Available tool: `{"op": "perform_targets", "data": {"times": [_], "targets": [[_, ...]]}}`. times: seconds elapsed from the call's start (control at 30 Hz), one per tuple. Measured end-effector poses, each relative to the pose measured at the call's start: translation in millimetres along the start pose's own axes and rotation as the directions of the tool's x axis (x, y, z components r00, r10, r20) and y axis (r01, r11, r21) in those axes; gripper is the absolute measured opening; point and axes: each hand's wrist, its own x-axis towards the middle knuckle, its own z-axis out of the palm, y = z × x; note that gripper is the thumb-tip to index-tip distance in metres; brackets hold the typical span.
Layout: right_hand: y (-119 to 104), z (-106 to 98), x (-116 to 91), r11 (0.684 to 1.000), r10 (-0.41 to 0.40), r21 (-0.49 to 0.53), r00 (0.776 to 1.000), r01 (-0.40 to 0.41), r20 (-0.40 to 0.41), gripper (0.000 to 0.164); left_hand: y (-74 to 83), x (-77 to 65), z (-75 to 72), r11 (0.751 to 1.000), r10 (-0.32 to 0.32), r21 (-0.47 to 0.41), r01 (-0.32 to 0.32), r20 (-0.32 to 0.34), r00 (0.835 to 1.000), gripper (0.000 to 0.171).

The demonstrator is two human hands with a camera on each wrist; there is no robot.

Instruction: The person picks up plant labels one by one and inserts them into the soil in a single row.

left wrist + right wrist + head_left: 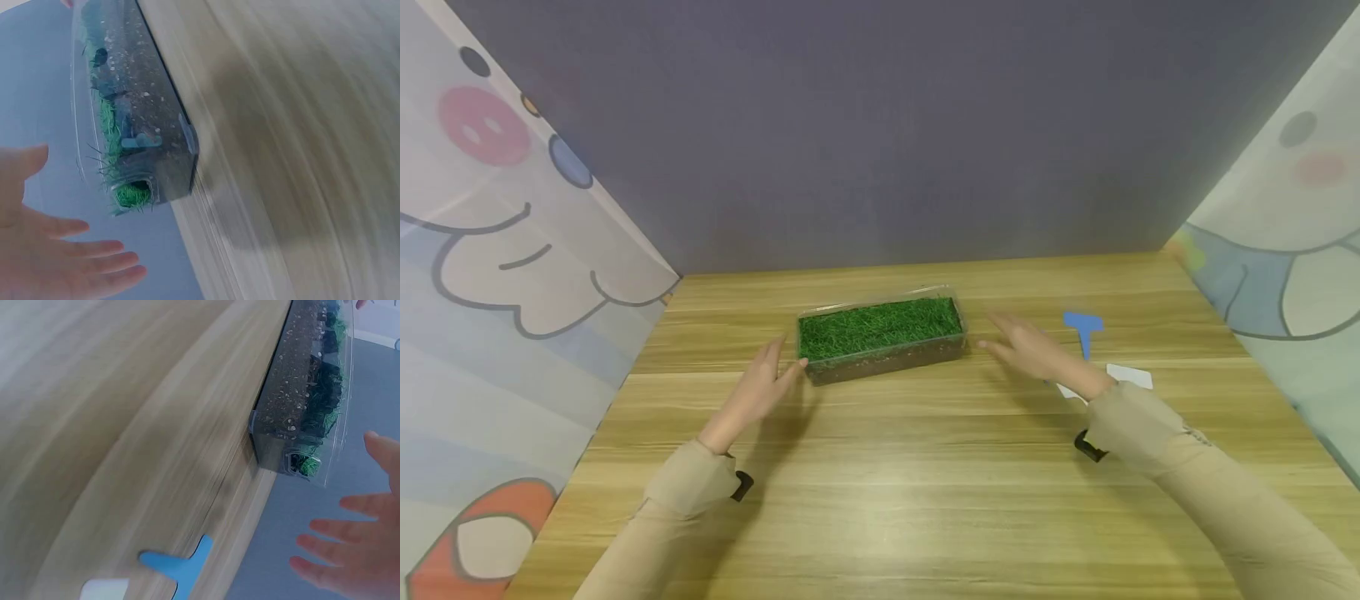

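A clear plastic box [887, 360] of dark soil, topped with green grass [880, 327], sits on the wooden table. Through its wall in the left wrist view, the soil [140, 69] shows pale specks. My left hand [762, 385] is at the box's left end, fingers spread and thumb right by the near corner in the head view. Off the right end is my right hand [1030, 350], its fingers extended toward the box with a small gap. Both wrist views show the fingers straight and holding nothing.
Right of the box lies a blue T-shaped plant label [1083, 329]. A white label [1129, 376] is nearer the right sleeve, and another white piece [1067, 391] is partly under the right wrist. A grey panel [880, 142] stands behind the table, with cartoon-printed cloth [497, 250] at the sides.
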Motion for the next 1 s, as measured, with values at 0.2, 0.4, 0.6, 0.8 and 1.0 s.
{"op": "perform_targets", "data": {"times": [0.2, 0.4, 0.6, 0.8, 1.0], "targets": [[-1.7, -2.0, 17.9, 0.992, 0.063, 0.11, 0.997, -0.067, 0.042, 0.067, 4.0, 11.9, -0.1, 0.99, -0.05, -0.129, 0.049, -0.008, 0.999, 0.067], [-5.9, -0.1, 35.3, 0.98, 0.094, 0.172, 0.995, -0.098, 0.035, 0.059, 2.7, 21.3, 0.9, 0.947, -0.099, -0.309, 0.093, -0.003, 0.995, 0.056], [-6.7, 3.8, 47.4, 0.954, 0.114, 0.277, 0.993, -0.114, 0.015, 0.053, 5.8, 28.2, 2.5, 0.906, -0.179, -0.398, 0.145, -0.049, 0.983, 0.047], [-5.9, 9.5, 54.6, 0.928, 0.134, 0.353, 0.991, -0.121, -0.013, 0.047, 8.8, 32.3, 5.0, 0.873, -0.246, -0.451, 0.187, -0.076, 0.966, 0.041], [-4.5, 12.1, 58.7, 0.909, 0.158, 0.396, 0.986, -0.126, -0.048, 0.04, 8.7, 34.6, 7.1, 0.86, -0.275, -0.47, 0.2, -0.095, 0.957, 0.038]]}}
